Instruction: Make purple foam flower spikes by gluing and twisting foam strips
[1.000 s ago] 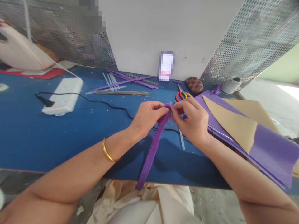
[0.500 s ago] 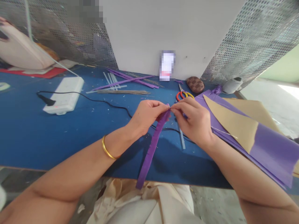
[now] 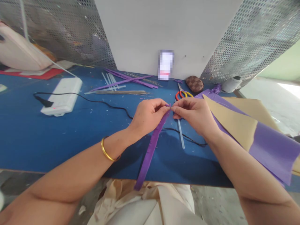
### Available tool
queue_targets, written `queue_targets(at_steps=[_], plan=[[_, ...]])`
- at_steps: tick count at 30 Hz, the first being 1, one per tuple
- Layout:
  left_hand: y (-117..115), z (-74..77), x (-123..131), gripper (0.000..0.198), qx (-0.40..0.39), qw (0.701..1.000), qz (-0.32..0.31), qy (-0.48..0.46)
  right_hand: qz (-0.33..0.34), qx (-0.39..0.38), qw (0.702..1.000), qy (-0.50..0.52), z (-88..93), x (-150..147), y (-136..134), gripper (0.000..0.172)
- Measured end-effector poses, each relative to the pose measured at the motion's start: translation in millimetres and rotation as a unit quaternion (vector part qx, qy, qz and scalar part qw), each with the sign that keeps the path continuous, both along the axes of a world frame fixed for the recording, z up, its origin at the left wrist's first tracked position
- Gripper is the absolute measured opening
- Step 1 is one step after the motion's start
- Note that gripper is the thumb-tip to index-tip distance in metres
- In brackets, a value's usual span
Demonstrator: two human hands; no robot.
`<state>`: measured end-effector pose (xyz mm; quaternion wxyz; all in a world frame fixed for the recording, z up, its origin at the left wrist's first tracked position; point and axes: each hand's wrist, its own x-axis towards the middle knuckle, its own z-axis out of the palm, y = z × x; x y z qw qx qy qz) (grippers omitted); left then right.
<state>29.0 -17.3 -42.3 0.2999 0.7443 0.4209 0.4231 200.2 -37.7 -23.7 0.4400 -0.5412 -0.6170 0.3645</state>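
Observation:
A long purple paper strip (image 3: 150,150) hangs from my fingertips down past the front edge of the blue table (image 3: 35,137). My left hand (image 3: 147,115) pinches its top end, fingers closed on it. My right hand (image 3: 194,114) meets it from the right, thumb and forefinger pinched on the same tip. Both hands hover just above the table's middle. A gold bangle (image 3: 106,151) sits on my left wrist.
Sheets of purple and tan paper (image 3: 253,131) lie at the right. Scissors (image 3: 182,93), a checked pouch (image 3: 195,83), a clear stick (image 3: 181,134), a black cable (image 3: 112,107), a white power strip (image 3: 62,95), and several purple strips and thin sticks (image 3: 124,84) rest further back.
My hands have stayed together at the strip's tip, fingers shifting slightly. My right forearm has moved off the purple sheets. The strip hangs a little straighter.

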Motion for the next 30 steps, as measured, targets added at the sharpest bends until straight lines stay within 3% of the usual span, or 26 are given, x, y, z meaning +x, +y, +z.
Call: queue_targets(at_steps=[9,18,20,23,27,30], plan=[[3.1,-1.6,-1.4,0.019,0.020,0.999,-0.001,0.037,0.003,0.003,1.000,0.012,-6.9,-1.3,2.0,0.010],[2.4,-0.7,-0.9,0.016,0.066,0.996,0.010,0.055,0.022,-0.053,0.994,0.090,-5.2,-0.4,5.2,0.013],[2.2,-0.1,-0.6,0.016,0.039,0.999,0.002,0.030,0.029,-0.071,0.989,0.124,-5.2,-0.5,6.2,0.013],[2.1,0.9,0.2,0.022,-0.064,0.995,-0.021,-0.067,0.026,-0.090,0.981,0.170,-2.9,0.6,7.2,0.014],[2.2,0.6,1.8,0.027,-0.226,0.949,-0.074,-0.209,0.002,-0.069,0.983,0.172,0.1,2.5,7.4,0.015],[1.6,-0.3,3.0,0.015,-0.266,0.932,-0.076,-0.235,0.001,-0.038,0.989,0.145,-2.0,1.9,7.2,0.014]])
